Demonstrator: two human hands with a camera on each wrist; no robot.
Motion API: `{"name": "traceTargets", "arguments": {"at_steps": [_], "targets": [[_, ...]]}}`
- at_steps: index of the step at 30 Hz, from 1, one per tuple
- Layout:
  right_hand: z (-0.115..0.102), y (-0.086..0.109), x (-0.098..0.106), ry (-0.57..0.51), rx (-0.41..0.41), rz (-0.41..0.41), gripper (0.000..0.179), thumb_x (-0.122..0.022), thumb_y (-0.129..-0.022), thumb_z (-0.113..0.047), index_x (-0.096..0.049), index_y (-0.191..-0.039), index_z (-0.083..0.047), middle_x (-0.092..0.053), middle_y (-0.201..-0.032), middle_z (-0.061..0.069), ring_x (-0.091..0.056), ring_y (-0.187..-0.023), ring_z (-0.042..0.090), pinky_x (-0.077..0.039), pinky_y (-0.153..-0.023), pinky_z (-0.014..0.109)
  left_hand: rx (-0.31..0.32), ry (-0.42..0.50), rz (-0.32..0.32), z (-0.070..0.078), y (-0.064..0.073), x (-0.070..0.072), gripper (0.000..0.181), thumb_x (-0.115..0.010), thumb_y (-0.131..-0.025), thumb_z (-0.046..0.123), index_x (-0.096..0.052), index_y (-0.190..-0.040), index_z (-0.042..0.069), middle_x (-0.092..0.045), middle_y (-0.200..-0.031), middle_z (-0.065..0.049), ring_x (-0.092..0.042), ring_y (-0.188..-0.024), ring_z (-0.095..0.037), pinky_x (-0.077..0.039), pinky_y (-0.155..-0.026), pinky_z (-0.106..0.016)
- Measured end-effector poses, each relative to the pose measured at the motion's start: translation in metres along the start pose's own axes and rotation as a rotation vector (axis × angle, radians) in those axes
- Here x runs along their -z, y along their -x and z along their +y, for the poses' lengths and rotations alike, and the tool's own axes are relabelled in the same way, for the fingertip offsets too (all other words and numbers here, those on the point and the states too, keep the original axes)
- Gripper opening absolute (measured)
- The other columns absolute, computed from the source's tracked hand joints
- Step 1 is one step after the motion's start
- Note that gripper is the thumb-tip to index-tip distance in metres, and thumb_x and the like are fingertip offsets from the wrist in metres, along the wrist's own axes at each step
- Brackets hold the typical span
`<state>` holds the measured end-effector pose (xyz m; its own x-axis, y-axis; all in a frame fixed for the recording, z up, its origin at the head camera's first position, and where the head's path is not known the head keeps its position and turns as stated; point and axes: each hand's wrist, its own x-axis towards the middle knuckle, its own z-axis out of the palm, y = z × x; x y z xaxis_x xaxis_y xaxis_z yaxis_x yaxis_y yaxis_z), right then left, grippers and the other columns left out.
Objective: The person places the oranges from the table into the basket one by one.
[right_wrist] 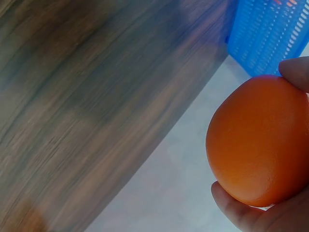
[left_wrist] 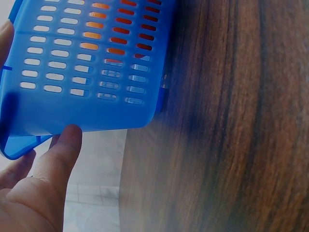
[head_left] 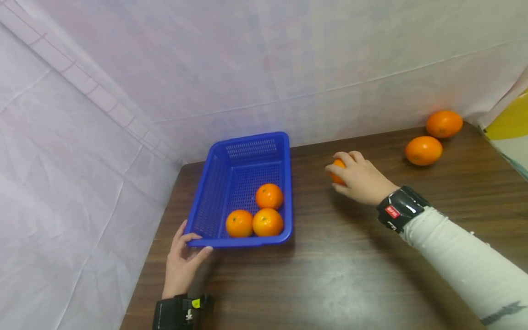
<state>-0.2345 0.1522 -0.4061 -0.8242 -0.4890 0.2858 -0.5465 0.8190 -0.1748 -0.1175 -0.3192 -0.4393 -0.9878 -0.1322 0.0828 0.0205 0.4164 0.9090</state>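
- Holding an orange (right_wrist: 256, 140), seemingly mid-transfer: right hand (head_left: 362, 181) with fingers curled round it, right of the basket (head_left: 245, 181).
- Left hand (head_left: 181, 266) pinches the basket's near-left edge.
- Next move likely calls for clearing the rim (head_left: 288, 192).

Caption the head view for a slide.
Right hand grips an orange; left hand holds a blue basket containing three oranges.

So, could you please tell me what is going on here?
A person's right grip holds a round, glossy orange fruit to the right of a blue, rectangular, slotted plastic basket. The left grip holds the basket by its near left corner. Three more orange fruits sit inside at the near end, and two others lie at the far right of the brown wood-grain table.
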Motion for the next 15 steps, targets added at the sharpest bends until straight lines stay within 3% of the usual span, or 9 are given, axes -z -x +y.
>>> {"name": "traceTargets", "arguments": {"at_steps": [15], "targets": [[-0.032, -0.027, -0.002, -0.028, 0.068, 0.046, 0.036, -0.072, -0.092, -0.028, -0.064, -0.125, -0.017, -0.051, -0.139, 0.022, -0.046, -0.121, 0.046, -0.056, -0.087, 0.062, 0.001, -0.002, 0.006, -0.005, -0.002, 0.000, 0.033, -0.080, -0.086, 0.007, -0.059, -0.111, -0.001, -0.027, -0.165, 0.001, -0.036, -0.146, -0.036, -0.043, -0.097, -0.004]]}}
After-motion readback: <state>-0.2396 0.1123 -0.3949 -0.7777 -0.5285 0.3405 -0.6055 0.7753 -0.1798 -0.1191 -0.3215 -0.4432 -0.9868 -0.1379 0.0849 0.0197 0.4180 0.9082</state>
